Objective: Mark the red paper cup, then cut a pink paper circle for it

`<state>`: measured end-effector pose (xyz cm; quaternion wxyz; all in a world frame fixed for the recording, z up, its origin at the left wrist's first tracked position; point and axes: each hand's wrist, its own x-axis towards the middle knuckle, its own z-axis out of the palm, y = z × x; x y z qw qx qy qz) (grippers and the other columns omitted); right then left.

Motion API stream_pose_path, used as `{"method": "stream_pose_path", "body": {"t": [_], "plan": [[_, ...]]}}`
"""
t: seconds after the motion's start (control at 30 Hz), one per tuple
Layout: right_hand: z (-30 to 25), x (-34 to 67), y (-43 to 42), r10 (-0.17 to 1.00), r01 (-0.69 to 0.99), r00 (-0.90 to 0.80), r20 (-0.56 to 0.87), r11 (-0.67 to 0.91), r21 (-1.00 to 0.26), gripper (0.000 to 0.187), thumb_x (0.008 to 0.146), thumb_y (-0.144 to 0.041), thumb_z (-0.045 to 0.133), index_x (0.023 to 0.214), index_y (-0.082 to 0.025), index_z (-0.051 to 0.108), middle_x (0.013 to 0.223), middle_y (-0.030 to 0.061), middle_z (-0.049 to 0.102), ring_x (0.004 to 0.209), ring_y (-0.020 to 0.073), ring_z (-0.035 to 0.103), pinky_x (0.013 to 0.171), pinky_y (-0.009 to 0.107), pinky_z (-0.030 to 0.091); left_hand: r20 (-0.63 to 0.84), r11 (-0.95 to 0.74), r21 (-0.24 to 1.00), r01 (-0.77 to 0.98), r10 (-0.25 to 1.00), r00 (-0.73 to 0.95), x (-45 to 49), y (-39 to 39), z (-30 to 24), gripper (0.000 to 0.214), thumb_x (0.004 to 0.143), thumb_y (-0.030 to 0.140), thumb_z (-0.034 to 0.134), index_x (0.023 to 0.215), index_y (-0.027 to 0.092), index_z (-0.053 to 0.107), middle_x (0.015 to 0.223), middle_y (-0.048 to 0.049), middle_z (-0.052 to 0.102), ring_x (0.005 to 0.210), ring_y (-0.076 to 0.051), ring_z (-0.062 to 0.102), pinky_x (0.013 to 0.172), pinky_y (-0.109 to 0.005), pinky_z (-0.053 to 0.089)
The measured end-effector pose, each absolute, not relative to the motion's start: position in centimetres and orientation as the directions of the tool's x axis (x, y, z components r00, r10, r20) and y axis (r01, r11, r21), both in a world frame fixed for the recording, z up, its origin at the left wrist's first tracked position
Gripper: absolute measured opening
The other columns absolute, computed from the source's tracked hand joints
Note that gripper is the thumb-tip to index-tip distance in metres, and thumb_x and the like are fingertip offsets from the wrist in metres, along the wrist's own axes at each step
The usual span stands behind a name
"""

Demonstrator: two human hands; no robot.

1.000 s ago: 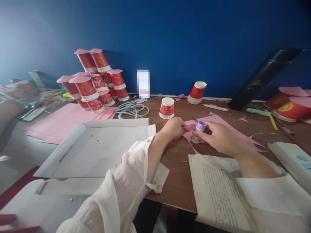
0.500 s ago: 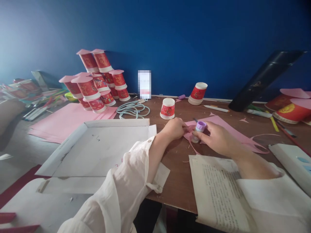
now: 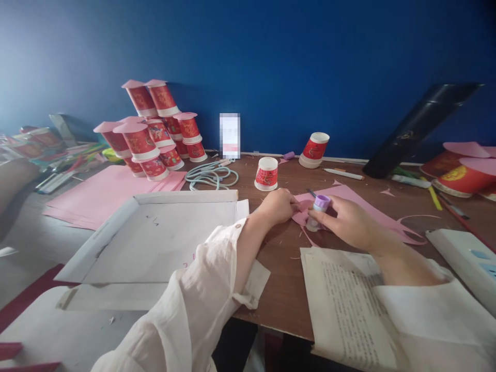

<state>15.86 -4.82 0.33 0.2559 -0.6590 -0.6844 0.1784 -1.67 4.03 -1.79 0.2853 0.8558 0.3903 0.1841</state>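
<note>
A glue stick with a purple end (image 3: 321,202) is in the grip of my right hand (image 3: 351,219), closed around it with the purple end up. Its lower end meets the pink paper piece (image 3: 300,205), or is just over it; I cannot tell which. On the left edge of that paper, my left hand (image 3: 279,205) is closed in a pinch. Under and behind the right hand lies a larger cut pink sheet (image 3: 360,204). A red paper cup (image 3: 266,173) stands upside down or upright just beyond my left hand.
Pink-topped red cups (image 3: 143,139) are stacked at the left, by pink sheets (image 3: 89,201) and a coiled cable (image 3: 211,175). A white box lid (image 3: 155,243) lies left, a printed booklet (image 3: 349,305) front right. A black cylinder (image 3: 418,132) leans on the wall. Another person's arm (image 3: 15,183) shows far left.
The glue stick and my right hand have shifted very slightly to the right over the paper. My left hand keeps its pinch. The view has moved a touch.
</note>
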Motion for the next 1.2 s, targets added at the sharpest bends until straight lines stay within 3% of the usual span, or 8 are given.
{"method": "stream_pose_path", "body": {"t": [0.13,0.23,0.4,0.63,0.77,0.9,1.0,1.2], "plan": [[0.2,15.3,-4.9,0.978,0.769,0.036,0.206,0.104,-0.631,0.030,0.088,-0.049,0.058,0.099,-0.023,0.069,0.096,0.0071,0.076,0.088,0.0272,0.070,0.076,0.038,0.053,0.093,-0.531,0.637,0.558,0.772,0.629,-1.6,4.0,-1.8,0.025,0.087,0.024,0.060,0.070,0.015,0.076,0.083,-0.0045,0.068,0.076,-0.015,0.059,0.073,-0.025,0.044],[0.2,14.7,-4.7,0.982,0.778,-0.015,0.189,0.130,-0.614,0.024,0.087,-0.042,0.061,0.103,-0.025,0.068,0.103,0.0068,0.076,0.094,0.0275,0.070,0.082,0.039,0.052,0.081,-0.523,0.638,0.565,0.775,0.626,-1.7,4.1,-1.9,0.023,0.087,0.024,0.060,0.076,0.015,0.078,0.087,-0.0058,0.069,0.079,-0.016,0.060,0.074,-0.026,0.045],[0.6,15.5,-5.0,0.990,0.801,-0.025,0.138,0.103,-0.590,0.025,0.088,-0.047,0.059,0.091,-0.024,0.068,0.089,0.0061,0.075,0.082,0.0269,0.069,0.072,0.038,0.052,0.075,-0.534,0.611,0.584,0.774,0.629,-1.6,4.0,-1.8,0.025,0.088,0.027,0.060,0.075,0.016,0.078,0.087,-0.0058,0.069,0.079,-0.016,0.059,0.074,-0.026,0.045],[-0.7,14.9,-4.3,0.963,0.777,0.035,0.268,0.142,-0.613,0.027,0.086,-0.048,0.063,0.099,-0.024,0.067,0.100,0.0071,0.075,0.091,0.0270,0.069,0.078,0.039,0.052,0.058,-0.520,0.611,0.598,0.782,0.621,-1.6,3.9,-1.5,0.021,0.086,0.021,0.059,0.081,0.017,0.080,0.091,-0.0057,0.070,0.079,-0.015,0.060,0.074,-0.025,0.046],[-0.6,14.8,-4.1,0.976,0.819,0.002,0.217,0.123,-0.561,0.025,0.088,-0.047,0.061,0.095,-0.024,0.066,0.097,0.0071,0.074,0.088,0.0267,0.068,0.076,0.038,0.051,0.049,-0.517,0.619,0.592,0.777,0.627,-1.6,4.0,-1.7,0.022,0.087,0.023,0.059,0.086,0.016,0.080,0.092,-0.0064,0.070,0.083,-0.017,0.061,0.077,-0.026,0.047],[0.5,15.6,-5.0,0.991,0.823,-0.033,0.132,0.101,-0.559,0.027,0.086,-0.051,0.063,0.093,-0.025,0.070,0.088,0.0050,0.075,0.081,0.0261,0.069,0.071,0.037,0.052,0.069,-0.542,0.599,0.589,0.768,0.636,-1.6,4.1,-2.0,0.025,0.088,0.027,0.059,0.079,0.015,0.079,0.089,-0.0066,0.069,0.082,-0.017,0.060,0.077,-0.026,0.046],[0.8,15.8,-5.4,0.987,0.789,0.002,0.163,0.098,-0.606,0.030,0.086,-0.053,0.060,0.091,-0.025,0.071,0.083,0.0052,0.075,0.075,0.0253,0.069,0.067,0.037,0.052,0.090,-0.548,0.609,0.573,0.766,0.637,-1.6,4.2,-2.0,0.026,0.087,0.024,0.059,0.070,0.015,0.076,0.086,-0.0060,0.069,0.078,-0.016,0.059,0.073,-0.026,0.045],[-0.5,15.0,-4.6,0.970,0.768,0.026,0.242,0.135,-0.626,0.029,0.085,-0.048,0.064,0.102,-0.026,0.071,0.100,0.0063,0.076,0.090,0.0279,0.070,0.080,0.041,0.053,0.078,-0.531,0.623,0.574,0.772,0.631,-1.7,4.0,-1.8,0.023,0.086,0.022,0.059,0.073,0.016,0.077,0.086,-0.0056,0.069,0.076,-0.015,0.059,0.072,-0.026,0.044]]}}
